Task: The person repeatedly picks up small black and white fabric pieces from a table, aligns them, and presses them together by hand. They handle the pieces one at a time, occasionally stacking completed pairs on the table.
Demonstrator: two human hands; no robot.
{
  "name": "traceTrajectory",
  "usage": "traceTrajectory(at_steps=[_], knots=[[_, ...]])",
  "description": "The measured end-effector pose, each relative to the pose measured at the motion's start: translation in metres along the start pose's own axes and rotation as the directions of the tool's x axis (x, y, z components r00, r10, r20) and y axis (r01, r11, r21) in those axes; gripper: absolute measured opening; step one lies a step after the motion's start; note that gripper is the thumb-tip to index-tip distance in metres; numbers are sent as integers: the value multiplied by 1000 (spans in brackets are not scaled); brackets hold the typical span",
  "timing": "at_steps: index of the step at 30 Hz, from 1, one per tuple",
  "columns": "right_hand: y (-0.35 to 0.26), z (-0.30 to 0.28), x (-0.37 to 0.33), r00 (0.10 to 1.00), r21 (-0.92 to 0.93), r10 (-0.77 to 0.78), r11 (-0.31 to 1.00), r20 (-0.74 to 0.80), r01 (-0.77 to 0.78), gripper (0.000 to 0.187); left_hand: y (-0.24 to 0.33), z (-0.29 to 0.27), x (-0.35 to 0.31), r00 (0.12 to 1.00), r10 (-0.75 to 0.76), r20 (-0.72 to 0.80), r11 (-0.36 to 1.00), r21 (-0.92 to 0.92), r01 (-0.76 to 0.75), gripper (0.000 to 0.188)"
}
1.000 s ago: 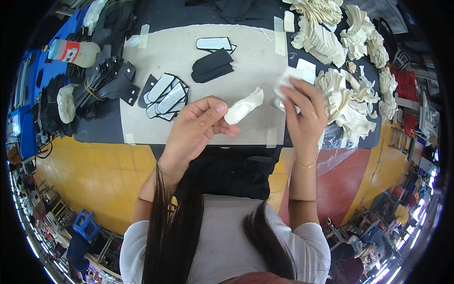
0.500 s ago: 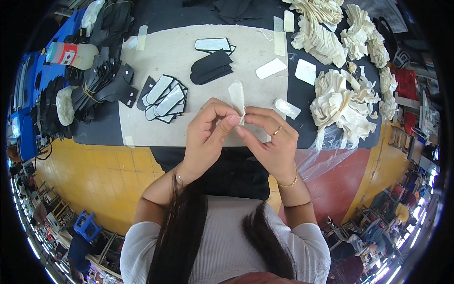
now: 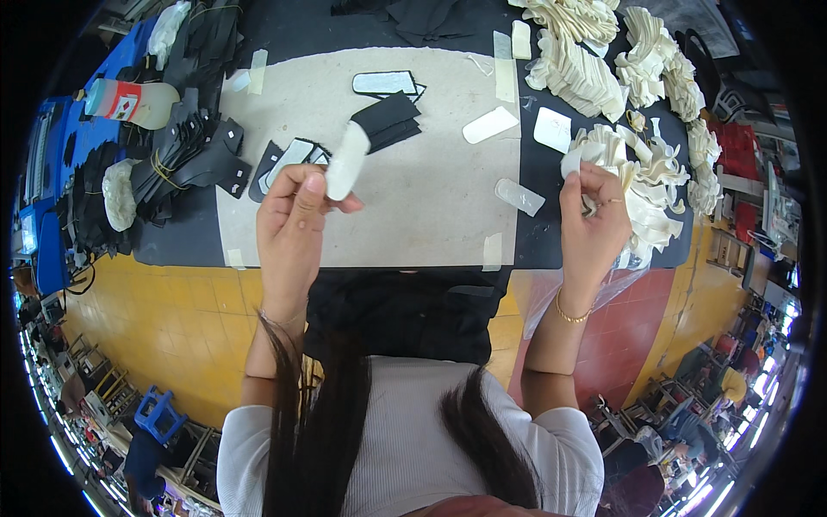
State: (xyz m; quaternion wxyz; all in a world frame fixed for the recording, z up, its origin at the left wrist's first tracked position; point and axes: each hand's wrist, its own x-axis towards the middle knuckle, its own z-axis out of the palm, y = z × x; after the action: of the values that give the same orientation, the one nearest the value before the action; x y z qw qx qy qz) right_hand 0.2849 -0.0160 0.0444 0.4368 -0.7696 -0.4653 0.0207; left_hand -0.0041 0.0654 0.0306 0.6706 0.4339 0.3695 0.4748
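Between the thumb and fingers of my left hand (image 3: 291,220) is a white round-ended fabric piece (image 3: 348,160), held tilted above the sheet. My right hand (image 3: 596,215) is closed in a pinch on a small thin white scrap (image 3: 570,162), beside a heap of cream peeled strips (image 3: 650,202). Behind my left hand lie black round-ended pieces with whitish tops (image 3: 293,157), partly covered by it. Farther off is a stack of plain black pieces (image 3: 385,119), with another white-topped black piece (image 3: 383,82) beyond.
A pale sheet (image 3: 431,207) is taped to the dark table. On its right are a white piece (image 3: 491,125) and a translucent one (image 3: 519,196). Bundled black pieces (image 3: 185,151) and a bottle (image 3: 142,102) stand left; cream bundles (image 3: 573,73) lie far right.
My hands were together on the white piece and have parted. The left carried it leftward; the right moved right to the cream heap with a small white scrap.
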Motion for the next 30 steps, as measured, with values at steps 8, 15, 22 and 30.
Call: traceTrajectory(at_steps=[8, 15, 22, 30], knots=[[-23, 12, 6, 857, -8, 83, 996, 509, -92, 22, -14, 12, -5, 908, -337, 247, 815, -406, 413, 15], [-31, 21, -9, 540, 488, -98, 583, 836, -649, 43, -10, 20, -1, 832, -419, 362, 801, -284, 527, 15], [-38, 20, -18, 662, 512, 36, 603, 749, -612, 19, -1, 29, -3, 856, -410, 314, 826, -271, 495, 14], [-59, 22, -30, 927, 422, -225, 903, 300, 83, 25, 0, 45, -17, 980, -153, 123, 957, 265, 116, 20]])
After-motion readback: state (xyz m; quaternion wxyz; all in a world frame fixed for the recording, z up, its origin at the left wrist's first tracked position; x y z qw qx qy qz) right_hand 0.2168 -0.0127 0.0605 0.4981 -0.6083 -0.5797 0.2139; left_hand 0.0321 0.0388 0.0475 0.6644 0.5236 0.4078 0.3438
